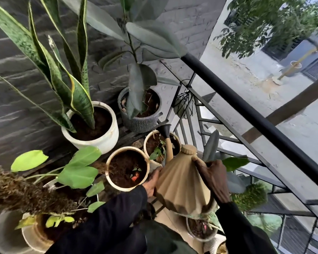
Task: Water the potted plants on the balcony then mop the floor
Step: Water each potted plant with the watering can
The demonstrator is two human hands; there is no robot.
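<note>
A tan ribbed watering can (180, 182) is tipped forward, and its black rose (165, 130) hangs over a small cream pot (176, 137) by the railing. My right hand (212, 177) grips the can's handle side. From the left, my left hand (151, 181) presses against the can's body. Left of that pot stands another cream pot (110, 180) of dark soil. Behind them are a white pot with a snake plant (106, 140) and a grey ribbed pot with a rubber plant (141, 123). No water stream is visible.
A black metal railing (246, 107) runs diagonally along the right, with the street far below. A dark stone-clad wall (17, 99) is at the left. More pots crowd the near floor: a leafy one (35, 237) at the lower left, another (200, 237) under the can.
</note>
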